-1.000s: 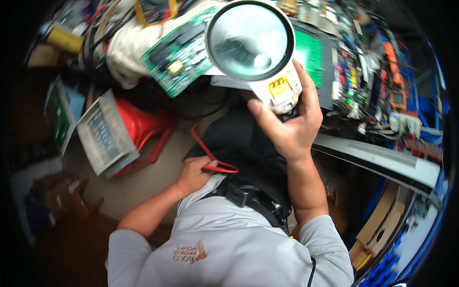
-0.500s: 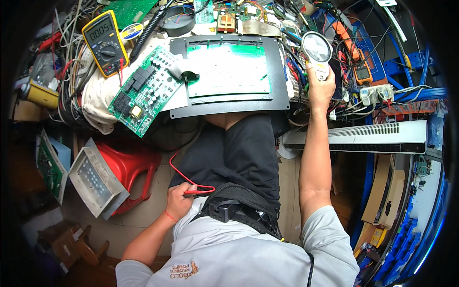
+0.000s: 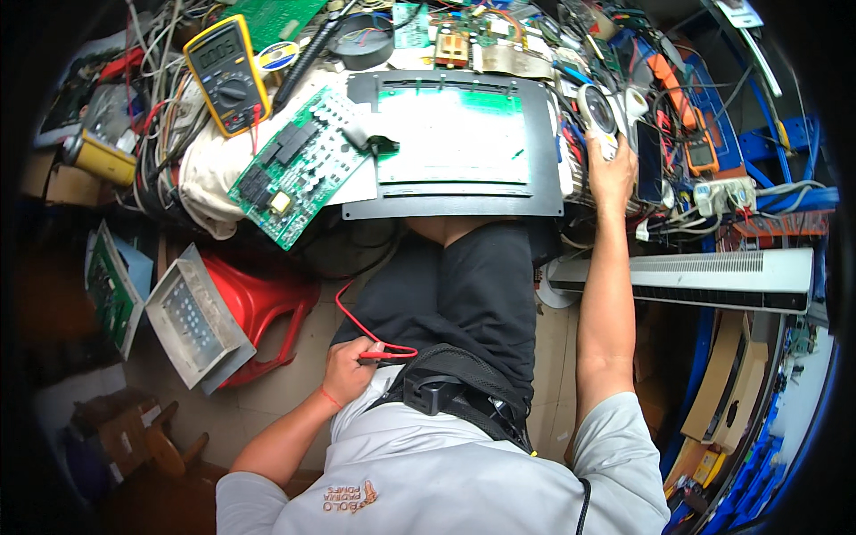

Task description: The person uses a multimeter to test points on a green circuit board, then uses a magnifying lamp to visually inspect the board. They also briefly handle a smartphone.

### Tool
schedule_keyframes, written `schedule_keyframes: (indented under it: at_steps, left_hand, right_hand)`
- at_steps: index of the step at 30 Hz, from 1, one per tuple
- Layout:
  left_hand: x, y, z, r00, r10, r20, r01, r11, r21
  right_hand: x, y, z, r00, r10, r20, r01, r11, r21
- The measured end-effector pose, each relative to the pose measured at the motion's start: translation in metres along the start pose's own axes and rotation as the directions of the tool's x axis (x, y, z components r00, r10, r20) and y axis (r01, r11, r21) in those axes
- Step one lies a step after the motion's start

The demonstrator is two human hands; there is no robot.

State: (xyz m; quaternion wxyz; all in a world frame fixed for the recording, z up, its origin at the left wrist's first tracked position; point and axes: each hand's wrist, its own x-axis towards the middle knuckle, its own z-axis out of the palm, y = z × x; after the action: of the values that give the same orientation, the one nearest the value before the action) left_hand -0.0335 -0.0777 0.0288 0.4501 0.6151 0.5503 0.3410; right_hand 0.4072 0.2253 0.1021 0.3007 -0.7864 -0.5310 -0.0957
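Observation:
At my waist, my left hand point(image 3: 349, 366) is closed on a red test probe point(image 3: 374, 355), whose red lead loops over my dark trousers. Up at the right, my right hand point(image 3: 613, 165) grips a white magnifying glass point(image 3: 597, 109) at the cluttered edge of the bench, beside pens and cables. Left of it, a green board point(image 3: 450, 134), glaring white in the light, is mounted on a dark panel point(image 3: 544, 152). A second green circuit board point(image 3: 290, 169) lies tilted beside that, with a short flat cable at its corner. A yellow multimeter point(image 3: 227, 85) sits behind it.
Cables, boards and tools crowd the bench; an orange clamp meter point(image 3: 700, 152) is at right. Below left are a red plastic stool point(image 3: 272, 299) with a metal case point(image 3: 198, 316) on it. A white tower fan point(image 3: 695, 272) lies horizontally below the bench at right, above cardboard boxes point(image 3: 718, 383).
My right hand has carried the magnifier from close before the camera to the right side of the bench, now lower and slightly turned. My left hand still holds the probe at my waist.

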Motion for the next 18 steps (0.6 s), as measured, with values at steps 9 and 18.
schedule_keyframes:
  at_steps: [9, 18]
  left_hand:
    - [0.000, 0.001, -0.003, 0.998, -0.060, 0.033, 0.060, 0.998, 0.009]
    - [-0.007, -0.006, -0.002, 0.994, -0.051, -0.094, 0.049, 0.998, -0.025]
  right_hand:
    - [-0.010, 0.021, 0.001, 0.997, -0.081, -0.013, 0.082, 0.993, 0.085]
    - [-0.002, 0.041, 0.010, 0.994, -0.113, 0.002, 0.112, 0.991, 0.074]
